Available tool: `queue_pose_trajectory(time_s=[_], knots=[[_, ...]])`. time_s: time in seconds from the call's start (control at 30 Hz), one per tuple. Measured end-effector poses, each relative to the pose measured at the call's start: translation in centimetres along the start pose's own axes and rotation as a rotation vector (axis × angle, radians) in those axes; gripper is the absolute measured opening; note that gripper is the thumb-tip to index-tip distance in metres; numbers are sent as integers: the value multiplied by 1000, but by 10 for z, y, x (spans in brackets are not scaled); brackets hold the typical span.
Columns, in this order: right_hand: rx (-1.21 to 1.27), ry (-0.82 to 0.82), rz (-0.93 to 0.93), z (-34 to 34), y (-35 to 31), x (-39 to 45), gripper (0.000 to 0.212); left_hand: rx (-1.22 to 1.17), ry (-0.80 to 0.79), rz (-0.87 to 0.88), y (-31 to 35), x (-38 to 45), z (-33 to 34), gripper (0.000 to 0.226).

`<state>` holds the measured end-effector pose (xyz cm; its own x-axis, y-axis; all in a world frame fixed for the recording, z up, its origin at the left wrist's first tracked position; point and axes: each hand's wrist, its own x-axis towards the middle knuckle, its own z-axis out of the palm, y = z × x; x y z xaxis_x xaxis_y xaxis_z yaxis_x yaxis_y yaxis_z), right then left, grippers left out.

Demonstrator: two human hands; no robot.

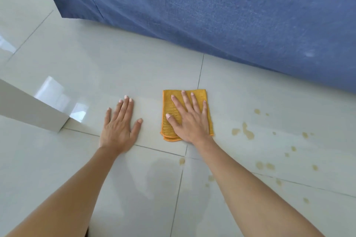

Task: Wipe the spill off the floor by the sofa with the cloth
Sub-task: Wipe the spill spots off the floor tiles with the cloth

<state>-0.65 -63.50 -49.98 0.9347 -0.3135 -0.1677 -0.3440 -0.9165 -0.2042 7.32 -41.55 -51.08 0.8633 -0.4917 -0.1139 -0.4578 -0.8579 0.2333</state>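
Note:
A folded orange cloth [169,107] lies flat on the pale floor tiles in front of the blue sofa [221,11]. My right hand [189,119] presses flat on top of the cloth, fingers spread. My left hand [120,123] rests flat on the bare tile to the left of the cloth, holding nothing. Yellowish-brown drops of the spill [247,132] are scattered on the tiles to the right of the cloth and nearer to me, with one drop [182,161] at a tile joint below the cloth.
A white furniture panel [28,109] stands on the floor at the left. The sofa's fabric front runs diagonally across the top and right. Glossy tiles [96,63] stretch to the far left.

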Motion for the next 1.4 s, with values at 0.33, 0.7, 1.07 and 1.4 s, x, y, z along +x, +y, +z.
queue_pose_trajectory(time_s=[0.33, 0.7, 1.07, 1.4], knots=[[-44, 23, 195, -14, 71, 4, 67, 5, 8, 0, 1, -7, 1, 68], [0, 2, 122, -5, -23, 55, 61, -26, 14, -1, 3, -5, -1, 61], [20, 24, -57, 24, -65, -39, 64, -22, -10, 3, 5, -7, -3, 61], [-29, 35, 60, 22, 25, -126, 66, -31, -51, 53, 43, -59, 11, 62]])
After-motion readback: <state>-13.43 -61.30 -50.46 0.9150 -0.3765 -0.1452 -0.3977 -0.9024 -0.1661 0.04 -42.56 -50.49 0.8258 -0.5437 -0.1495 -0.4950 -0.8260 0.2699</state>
